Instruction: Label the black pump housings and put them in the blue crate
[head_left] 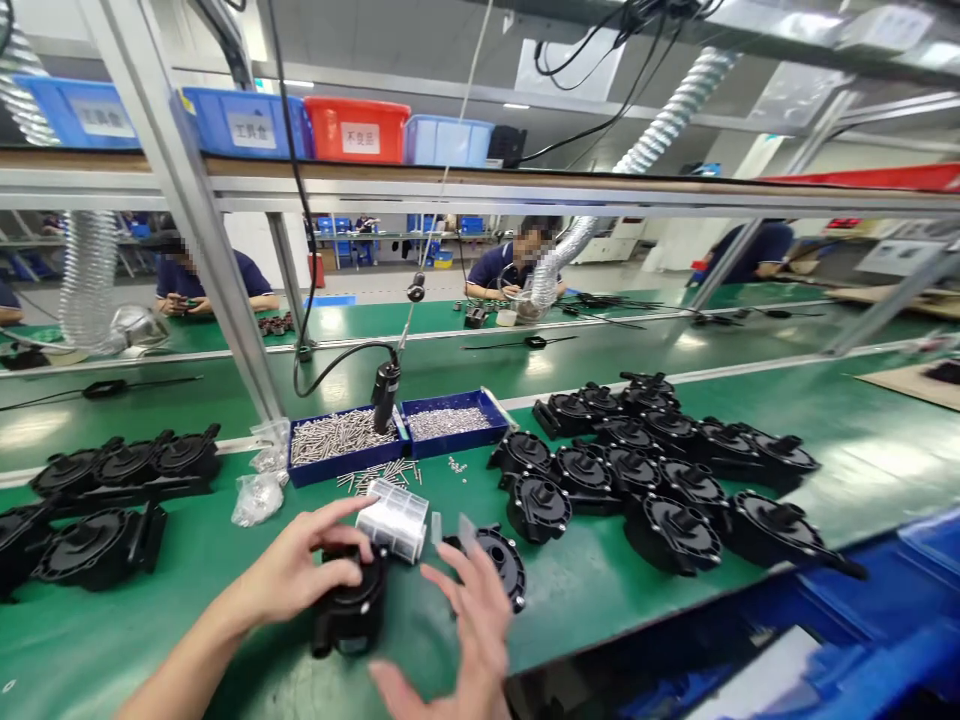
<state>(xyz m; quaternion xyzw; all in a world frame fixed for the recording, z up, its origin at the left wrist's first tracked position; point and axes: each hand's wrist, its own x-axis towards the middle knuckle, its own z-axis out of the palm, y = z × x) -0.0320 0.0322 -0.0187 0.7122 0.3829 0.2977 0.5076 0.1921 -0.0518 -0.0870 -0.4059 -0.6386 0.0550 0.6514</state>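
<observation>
My left hand (304, 570) curls its thumb and fingers around a black plastic pump housing (352, 605) on the green bench. Its index finger reaches to the edge of a roll of clear labels (394, 520) lying just behind. To the right, my right hand (472, 625) is raised with its fingers spread, slightly blurred. A small translucent strip (466, 530) shows at its fingertips; whether it sticks to a finger I cannot tell. Another strip (436, 527) stands beside the roll. Partly hidden behind the right hand lies a second round black housing (506, 565).
Blue trays hold long screws (337, 437) and small nuts (450, 422). A black electric screwdriver (385, 395) hangs over the screws. Several black housings (675, 530) crowd the right, with more (90, 545) at left. Plastic bags (259, 498) lie near the post. Co-workers sit opposite.
</observation>
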